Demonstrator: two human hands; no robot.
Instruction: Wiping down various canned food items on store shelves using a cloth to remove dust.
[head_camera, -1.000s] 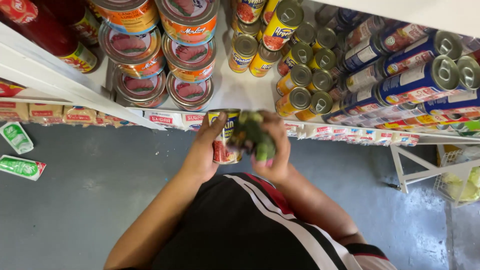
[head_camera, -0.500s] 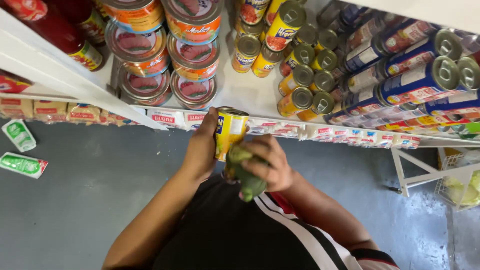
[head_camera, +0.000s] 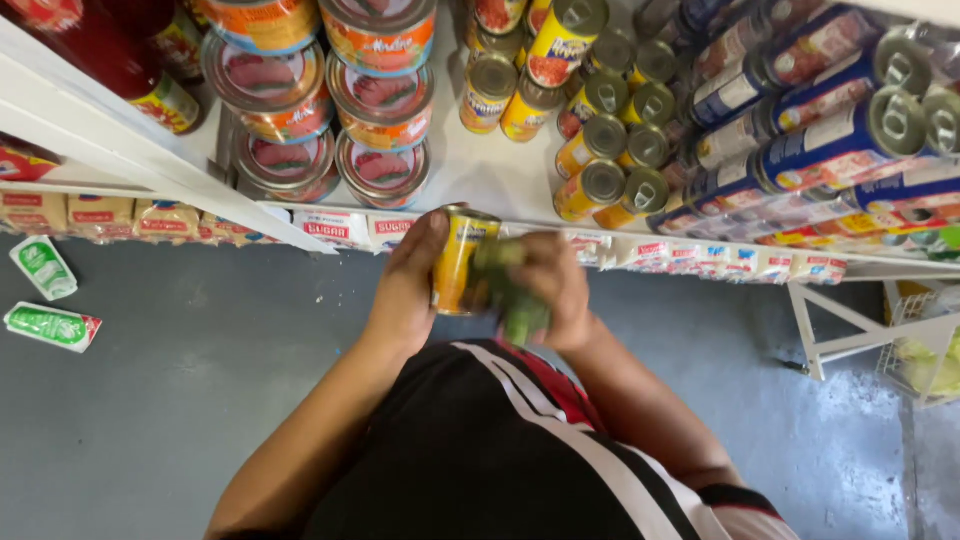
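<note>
Head view: left hand (head_camera: 408, 290) grips yellow can (head_camera: 457, 262); green cloth (head_camera: 512, 295) blurred.

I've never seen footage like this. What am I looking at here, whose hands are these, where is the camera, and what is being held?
There is no machine: a person wears a camera on the head, so the single view looks straight down past their dark striped shirt to their own two hands. The left hand grips a yellow can. The right hand presses a green cloth against that can; the cloth is blurred. Beyond the hands is a white shelf stocked with more cans: wide round tins on the left, small yellow cans in the middle, blue cans on the right. Two green packets lie on the grey floor.
</note>
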